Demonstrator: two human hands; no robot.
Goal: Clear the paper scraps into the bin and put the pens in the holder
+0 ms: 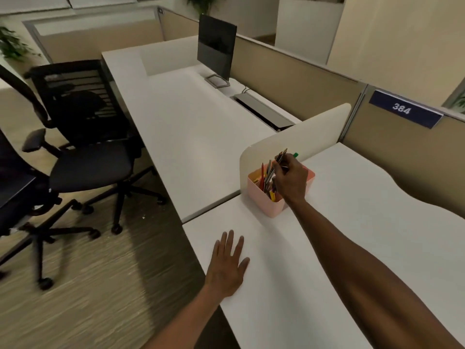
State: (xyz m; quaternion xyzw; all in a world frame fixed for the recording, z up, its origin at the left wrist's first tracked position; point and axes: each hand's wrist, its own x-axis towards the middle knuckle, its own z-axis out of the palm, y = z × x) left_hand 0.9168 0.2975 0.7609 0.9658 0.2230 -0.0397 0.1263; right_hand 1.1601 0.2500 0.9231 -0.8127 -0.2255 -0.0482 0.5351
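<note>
The bare right forearm [364, 268] fills the lower right, reaching diagonally up across the white laminate desk [339, 235]. That desk, the largest surface close by, butts against a second long white desk [181, 127] running away to the upper left. A cream rounded divider panel [309, 132] stands upright between the two desks. Beige cubicle partitions [297, 79] run behind them, one carrying a dark blue sign reading 384 [405, 109].

On the striped carpet at left stand two black mesh-backed office chairs [83, 137], the nearer one cut off by the frame edge. A dark flat monitor [216, 46] stands on the far desk beside the partition.

The pale pink plastic pen holder [264, 197] sits on the near desk, touching or just beside the foot of the divider. Several coloured pens and pencils [266, 177] already stand tilted inside it.

The left hand [227, 265] lies flat and open on the near desk's edge, palm down, fingers spread, gripping nothing. The right hand [292, 182] hangs over the holder, fingers pinched around a small bundle of pens [281, 156] whose tips point up and away; a green cap [296, 154] shows just behind the knuckles.
</note>
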